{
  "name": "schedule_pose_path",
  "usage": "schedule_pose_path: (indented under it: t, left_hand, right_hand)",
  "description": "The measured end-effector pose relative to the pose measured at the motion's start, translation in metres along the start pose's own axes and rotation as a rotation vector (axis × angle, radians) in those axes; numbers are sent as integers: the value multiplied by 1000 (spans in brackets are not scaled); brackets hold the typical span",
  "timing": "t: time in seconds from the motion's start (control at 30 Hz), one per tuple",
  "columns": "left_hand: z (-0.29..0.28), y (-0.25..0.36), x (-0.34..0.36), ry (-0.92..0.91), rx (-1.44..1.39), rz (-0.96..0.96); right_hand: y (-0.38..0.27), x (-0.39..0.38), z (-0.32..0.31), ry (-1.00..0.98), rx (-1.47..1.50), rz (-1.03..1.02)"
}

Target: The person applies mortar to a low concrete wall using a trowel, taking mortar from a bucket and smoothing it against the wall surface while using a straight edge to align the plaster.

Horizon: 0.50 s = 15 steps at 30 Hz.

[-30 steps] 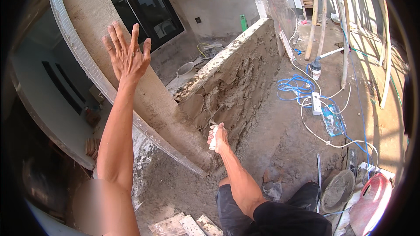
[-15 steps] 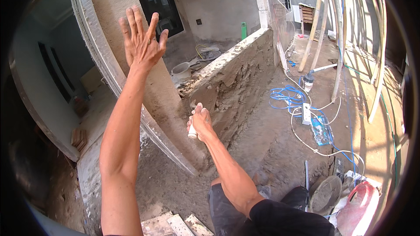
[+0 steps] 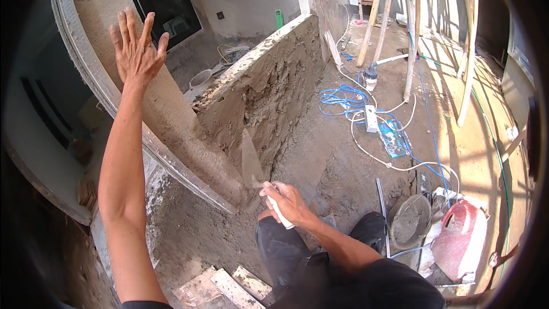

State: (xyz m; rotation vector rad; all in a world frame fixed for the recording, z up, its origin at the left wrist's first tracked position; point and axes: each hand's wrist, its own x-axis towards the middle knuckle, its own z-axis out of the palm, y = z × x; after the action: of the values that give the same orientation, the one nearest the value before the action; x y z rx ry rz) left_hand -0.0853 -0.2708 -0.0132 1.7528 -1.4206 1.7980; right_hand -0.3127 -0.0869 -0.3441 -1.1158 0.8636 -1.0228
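Note:
My left hand (image 3: pixel 139 51) lies with fingers spread against the upper part of the plastered column (image 3: pixel 94 8). Low down, near my knees, my right hand (image 3: pixel 289 201) is closed round the white handle of a trowel (image 3: pixel 250 157). Its long, pointed blade tilts up and away, close to the foot of the column and the low wall; whether it touches them I cannot tell. Rough wet mortar covers the face of the low wall (image 3: pixel 274 80), and a pale, crusted top runs along it.
At right lie a coiled blue cable (image 3: pixel 343 100), a white power strip (image 3: pixel 370 119) and a blue packet (image 3: pixel 394 139). A round pan of mortar (image 3: pixel 409 218) and a red-and-white sack (image 3: pixel 460 240) stand by my right knee. Wooden poles (image 3: pixel 409 34) lean behind. Boards (image 3: pixel 233 289) lie below.
My right hand has come down and back from the wall, bringing the trowel blade into plain sight. My left hand still rests on the column. The view has shifted to the right.

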Motion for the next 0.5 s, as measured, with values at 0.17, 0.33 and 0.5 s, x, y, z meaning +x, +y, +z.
schedule_pose_path:
  t: [0.17,0.33,0.5]
  left_hand:
    - [18,-29,15,505,-413,37]
    - [-50,149,-126,-44,-1177,-32]
    - [-186,341,-288,-1144,-1769,183]
  right_hand:
    - [62,-163,-186,671,-475,110]
    - [110,-371,-291,1185,-943,344]
    - [134,-427,-322,900,-1228,896]
